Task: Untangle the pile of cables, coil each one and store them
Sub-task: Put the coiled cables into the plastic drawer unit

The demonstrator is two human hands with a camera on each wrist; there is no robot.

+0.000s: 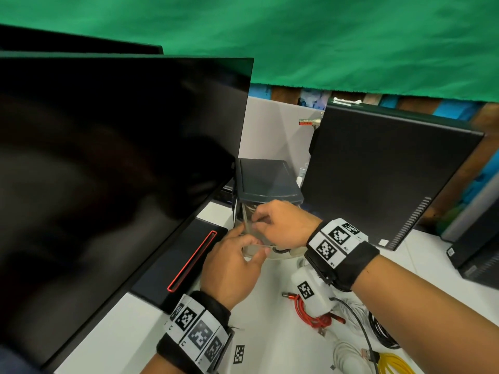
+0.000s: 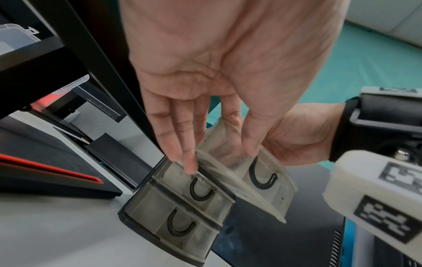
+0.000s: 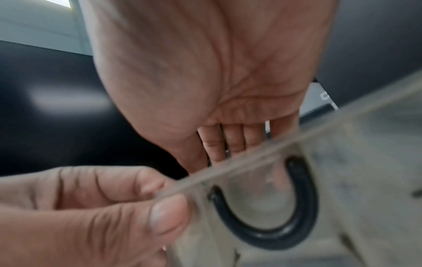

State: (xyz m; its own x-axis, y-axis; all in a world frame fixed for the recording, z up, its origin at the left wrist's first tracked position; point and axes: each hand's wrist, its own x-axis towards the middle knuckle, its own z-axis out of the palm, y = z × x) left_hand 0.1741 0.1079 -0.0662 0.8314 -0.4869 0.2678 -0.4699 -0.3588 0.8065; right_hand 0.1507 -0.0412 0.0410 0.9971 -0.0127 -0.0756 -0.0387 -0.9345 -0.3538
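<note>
A small cabinet (image 1: pixel 267 179) with a dark lid and cloudy drawers (image 2: pixel 182 216) stands between the monitor and the PC tower. Its top drawer (image 2: pixel 269 189) is pulled out and tilted, and its black U-shaped handle (image 3: pixel 269 231) faces me. My left hand (image 1: pixel 251 247) pinches the drawer's front corner with thumb (image 3: pixel 164 216) and forefinger. My right hand (image 1: pixel 259 222) reaches over the rim into the drawer, and its fingertips are hidden behind the cloudy front. Red (image 1: pixel 310 311), white (image 1: pixel 348 354), black (image 1: pixel 380 330) and yellow (image 1: pixel 394 365) cables lie loose on the table at lower right.
A large dark monitor (image 1: pixel 108 157) fills the left, its base (image 1: pixel 189 265) marked by a red slot close to my left hand. A black PC tower (image 1: pixel 378 171) stands right of the cabinet. Another dark case (image 1: pixel 480 252) sits at the far right.
</note>
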